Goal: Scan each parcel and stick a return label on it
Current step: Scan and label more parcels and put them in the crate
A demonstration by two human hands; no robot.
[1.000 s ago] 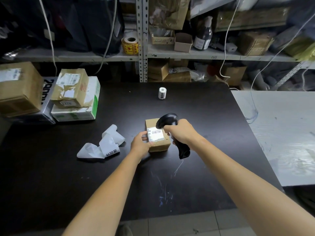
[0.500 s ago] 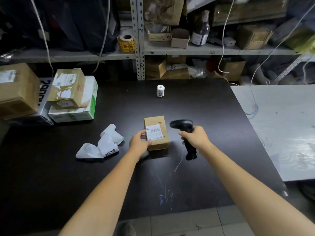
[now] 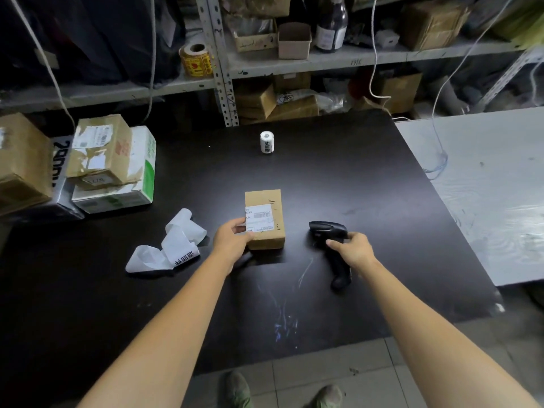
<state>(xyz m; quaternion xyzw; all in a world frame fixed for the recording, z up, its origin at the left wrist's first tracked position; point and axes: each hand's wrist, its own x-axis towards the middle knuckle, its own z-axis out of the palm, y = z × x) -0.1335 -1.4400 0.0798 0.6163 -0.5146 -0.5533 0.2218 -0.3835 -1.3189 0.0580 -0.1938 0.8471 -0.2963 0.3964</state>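
A small brown parcel is lying on the black table, shipping label facing up. The left hand is gripping the parcel's near left corner. Right of the parcel, the right hand is curling round a black scanner, which is resting on the table and pointing away, so scanning seems finished. No return label is showing on the parcel; sticking looks left to do. A label roll is standing beyond the parcel, with more boxes far left.

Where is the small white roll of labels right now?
In the head view, the small white roll of labels stands on the black table, centre, near its far edge, beyond the brown parcel the left hand holds.
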